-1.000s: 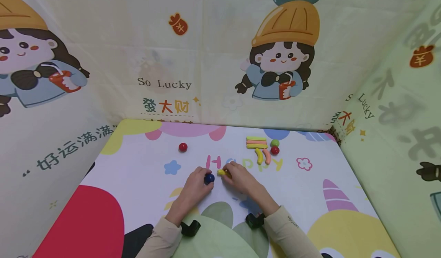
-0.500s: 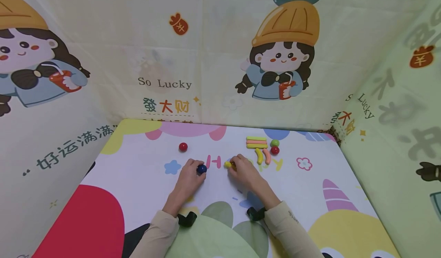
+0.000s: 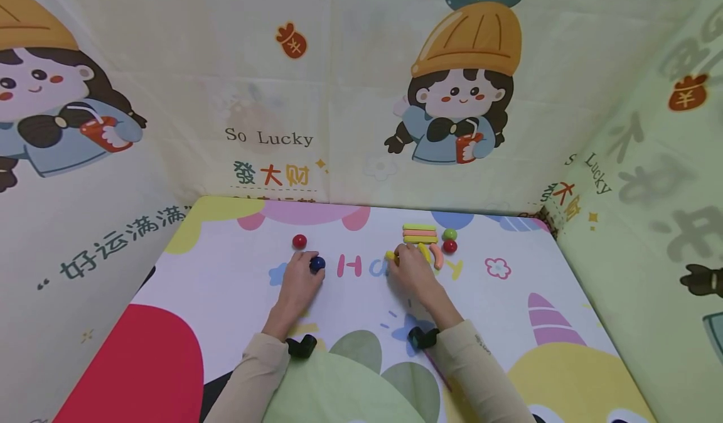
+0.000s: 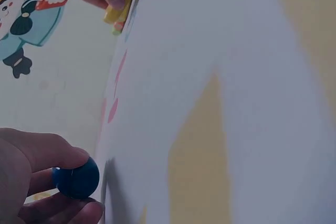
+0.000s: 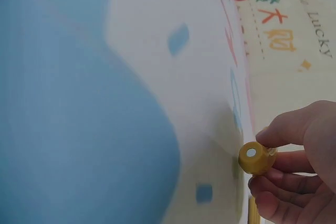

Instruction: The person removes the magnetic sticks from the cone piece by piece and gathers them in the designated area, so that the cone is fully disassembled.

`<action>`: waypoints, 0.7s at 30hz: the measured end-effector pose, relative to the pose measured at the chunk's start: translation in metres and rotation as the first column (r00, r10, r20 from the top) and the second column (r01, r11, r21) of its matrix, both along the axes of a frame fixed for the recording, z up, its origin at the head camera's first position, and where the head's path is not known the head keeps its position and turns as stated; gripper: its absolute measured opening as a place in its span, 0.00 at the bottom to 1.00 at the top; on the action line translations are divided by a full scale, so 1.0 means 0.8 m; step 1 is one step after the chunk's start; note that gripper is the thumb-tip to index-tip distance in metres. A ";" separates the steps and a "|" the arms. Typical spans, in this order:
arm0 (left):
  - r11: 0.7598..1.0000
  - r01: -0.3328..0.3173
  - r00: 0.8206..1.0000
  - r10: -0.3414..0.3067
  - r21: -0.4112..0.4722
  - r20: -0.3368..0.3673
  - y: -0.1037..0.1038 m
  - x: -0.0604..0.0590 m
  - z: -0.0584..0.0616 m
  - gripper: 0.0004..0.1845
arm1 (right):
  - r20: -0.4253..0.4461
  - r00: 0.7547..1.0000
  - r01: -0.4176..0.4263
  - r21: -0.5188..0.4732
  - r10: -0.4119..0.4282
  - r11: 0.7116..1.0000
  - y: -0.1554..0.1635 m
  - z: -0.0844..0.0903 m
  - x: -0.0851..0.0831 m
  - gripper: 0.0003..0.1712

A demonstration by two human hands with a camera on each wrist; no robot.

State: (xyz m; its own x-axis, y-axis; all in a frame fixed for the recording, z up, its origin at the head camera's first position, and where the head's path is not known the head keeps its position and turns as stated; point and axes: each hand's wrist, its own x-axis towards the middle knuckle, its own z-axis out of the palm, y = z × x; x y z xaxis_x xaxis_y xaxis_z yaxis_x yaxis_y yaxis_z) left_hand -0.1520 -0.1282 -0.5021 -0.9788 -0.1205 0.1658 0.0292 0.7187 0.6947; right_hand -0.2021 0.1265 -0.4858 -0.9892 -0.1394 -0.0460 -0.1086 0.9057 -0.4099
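My left hand (image 3: 298, 285) pinches a dark blue ball (image 3: 317, 264) between thumb and fingers, low over the table. A red ball (image 3: 299, 241) lies just beyond it. My right hand (image 3: 415, 273) holds a yellow magnetic stick (image 3: 390, 256); in the right wrist view its round yellow end (image 5: 257, 157) bears a silvery disc. The rest of that stick is hidden by the fingers. Close beyond the right hand lie a yellow curved piece (image 3: 425, 253), partly covered, and a pink curved piece (image 3: 437, 256).
Straight yellow and pink sticks (image 3: 420, 233) lie side by side at the back right. Next to them are a green ball (image 3: 449, 235) and a second red ball (image 3: 449, 246). Printed cloth walls (image 3: 350, 96) rise behind and beside the printed tabletop (image 3: 226, 272).
Both hands have moved away from me and apart: the left one leftward with the blue ball towards the red ball, the right one rightward with the yellow stick towards the curved pieces.
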 end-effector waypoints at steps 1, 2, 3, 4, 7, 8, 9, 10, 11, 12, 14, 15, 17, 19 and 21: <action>1.000 -0.004 1.000 0.004 0.000 0.004 -0.002 -0.001 0.000 0.22 | 0.002 1.000 0.004 0.004 -0.004 1.000 0.001 0.000 -0.002 0.15; 1.000 -0.007 1.000 0.007 -0.001 0.013 -0.003 -0.002 0.001 0.23 | 0.008 1.000 0.009 0.007 -0.009 1.000 0.002 -0.001 -0.003 0.14; 1.000 -0.011 1.000 0.011 0.000 0.019 -0.005 -0.003 0.001 0.23 | 0.014 1.000 0.010 0.010 -0.010 1.000 0.004 -0.001 -0.004 0.14; 1.000 -0.013 1.000 0.013 0.001 0.022 -0.006 -0.004 0.002 0.23 | 0.020 1.000 0.012 0.013 -0.012 1.000 0.005 -0.001 -0.006 0.13; 1.000 -0.016 1.000 0.016 -0.002 0.009 -0.010 -0.008 0.001 0.23 | 0.037 0.999 0.016 0.027 -0.017 1.000 0.007 0.000 -0.010 0.13; 1.000 -0.017 1.000 0.017 0.000 0.000 -0.011 -0.009 0.001 0.22 | 0.044 0.999 0.020 0.030 -0.022 0.999 0.007 0.000 -0.011 0.13; 1.000 -0.020 1.000 0.020 0.001 -0.007 -0.012 -0.010 0.001 0.22 | 0.048 0.998 0.024 0.031 -0.026 0.999 0.008 0.000 -0.012 0.13; 1.000 -0.021 1.000 0.021 0.000 -0.010 -0.013 -0.011 0.000 0.22 | 0.050 0.998 0.027 0.037 -0.029 0.999 0.008 0.000 -0.012 0.12; 1.000 -0.023 1.000 0.023 0.001 -0.010 -0.014 -0.012 0.000 0.22 | 0.051 0.998 0.030 0.040 -0.032 0.999 0.009 0.000 -0.013 0.12; 1.000 -0.027 1.000 0.027 0.001 -0.006 -0.014 -0.013 -0.001 0.22 | 0.049 0.998 0.031 0.042 -0.033 0.999 0.010 0.000 -0.013 0.12; 0.999 -0.033 0.999 0.033 0.006 -0.001 -0.016 -0.014 -0.002 0.21 | 0.035 0.999 0.032 0.045 -0.034 0.998 0.011 -0.001 -0.014 0.12; 0.999 -0.035 0.999 0.035 0.008 0.004 -0.016 -0.015 -0.002 0.21 | 0.026 0.999 0.035 0.046 -0.037 0.998 0.011 -0.002 -0.014 0.12; 0.999 -0.040 0.999 0.040 0.016 0.009 -0.017 -0.016 -0.002 0.21 | 0.000 0.999 0.047 0.058 -0.047 0.997 0.012 -0.004 -0.014 0.13; 0.999 -0.042 0.999 0.042 0.017 0.017 -0.018 -0.016 -0.001 0.22 | -0.024 0.998 0.066 0.069 -0.065 0.995 0.013 -0.006 -0.014 0.14; 0.999 -0.047 0.999 0.046 0.018 0.028 -0.019 -0.017 -0.001 0.22 | -0.050 0.996 0.083 0.090 -0.079 0.992 0.014 -0.008 -0.014 0.15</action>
